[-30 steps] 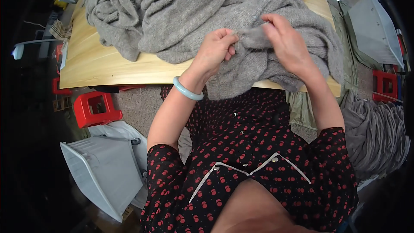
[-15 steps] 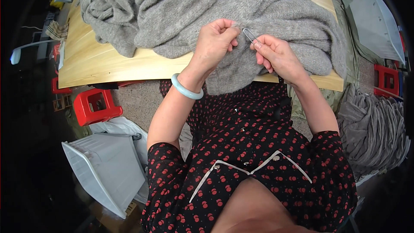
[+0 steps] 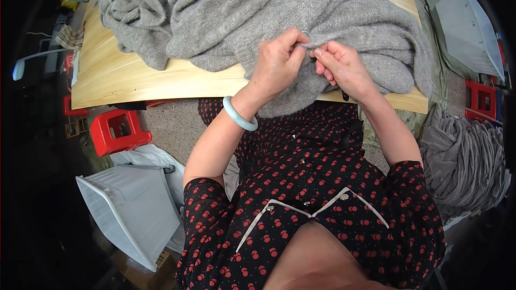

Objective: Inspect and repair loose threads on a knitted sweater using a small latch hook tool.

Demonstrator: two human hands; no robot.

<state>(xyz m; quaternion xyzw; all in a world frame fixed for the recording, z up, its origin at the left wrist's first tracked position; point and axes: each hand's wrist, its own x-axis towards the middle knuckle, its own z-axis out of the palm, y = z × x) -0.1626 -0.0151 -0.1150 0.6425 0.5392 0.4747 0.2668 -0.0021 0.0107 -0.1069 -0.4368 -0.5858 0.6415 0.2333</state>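
Note:
A large heap of fuzzy grey knitted fabric (image 3: 231,16) covers much of the table, and one end hangs over the near edge. My left hand (image 3: 278,62), a pale bangle (image 3: 239,114) at its wrist, pinches a bit of the knit between thumb and forefinger. Close beside it, my right hand (image 3: 344,67) is closed, thumb against forefinger, on a wire pin shaped like a large safety pin. Only the rounded end of that pin (image 3: 306,33) shows beyond the left fingertips; fingers and wool hide the rest.
The light wooden table (image 3: 156,83) has its bare near edge at left. Below stand a red stool (image 3: 119,131) and a tilted pale plastic bin (image 3: 134,204). At right are another pale bin (image 3: 467,29), a red stool (image 3: 480,96) and a pile of grey fabric (image 3: 465,161).
My left hand has moved right and slightly down to meet my right hand. The pin, plainly visible before, is now mostly hidden among fingers and knit.

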